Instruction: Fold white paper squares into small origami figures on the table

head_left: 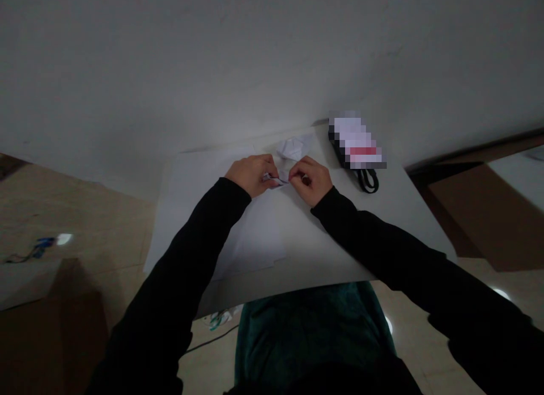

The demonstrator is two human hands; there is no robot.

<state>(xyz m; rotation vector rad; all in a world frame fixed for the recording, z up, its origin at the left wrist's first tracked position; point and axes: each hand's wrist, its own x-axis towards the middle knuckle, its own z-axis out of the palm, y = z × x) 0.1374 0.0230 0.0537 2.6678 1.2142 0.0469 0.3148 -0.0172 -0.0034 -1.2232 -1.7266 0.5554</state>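
Between my hands, just above the white table [340, 230], is a small folded piece of white paper [281, 180]. My left hand [254, 173] pinches its left end between thumb and fingers. At the right end, my right hand [312, 179] has thumb and index finger pressed together on the paper's edge. Part of the paper is hidden by my fingers. Right behind my hands sits a folded white paper shape [293, 148] with pointed facets. Flat white sheets [255, 236] lie under and around my left hand and forearm.
At the back right of the table lies a dark case with a strap [369, 181], its top blurred out. A pale wall rises behind the table. Cardboard boxes [493, 219] stand at the right and lower left. Green cloth [314, 338] covers my lap.
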